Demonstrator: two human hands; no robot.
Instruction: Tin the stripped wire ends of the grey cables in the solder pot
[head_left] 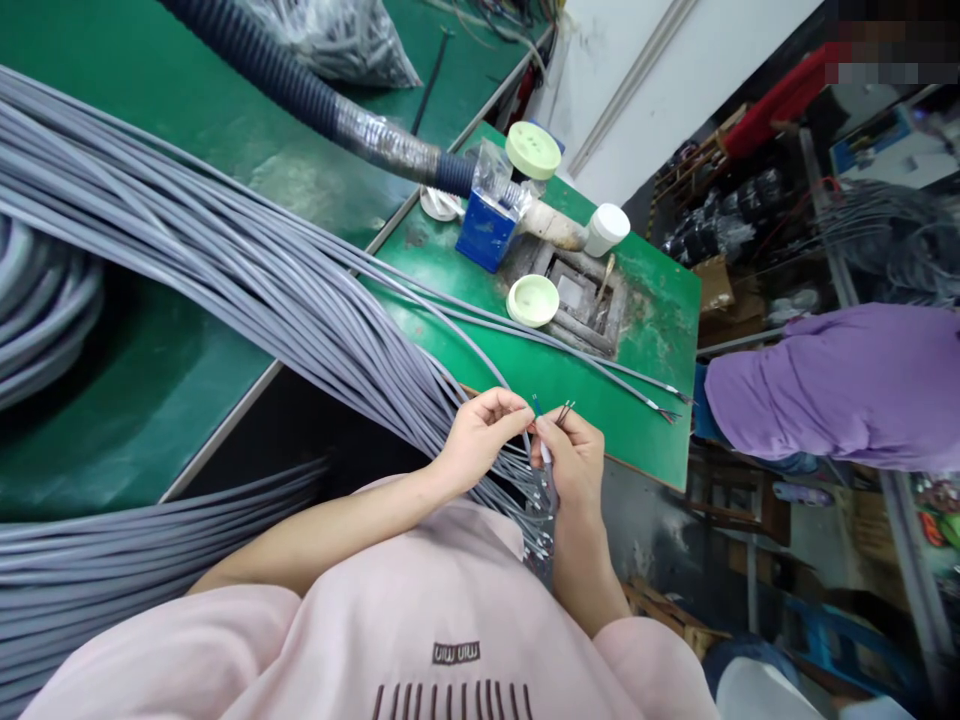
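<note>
Both hands on a grey cable end [547, 466], just off the near edge of the small green desk [643, 452].
Right hand [577, 462] closed around the cable, thumb on it; left hand [481, 436] pinches at the splayed thin wires [537, 406], can't tell which one. Grey cable bundle [300, 270] runs over the big green desk's [307, 190] edge; two loose cables [570, 352] cross the small desk, stripped ends by its right edge.

Pale glare spots the green table [300, 185]; edges look stretched.
</note>
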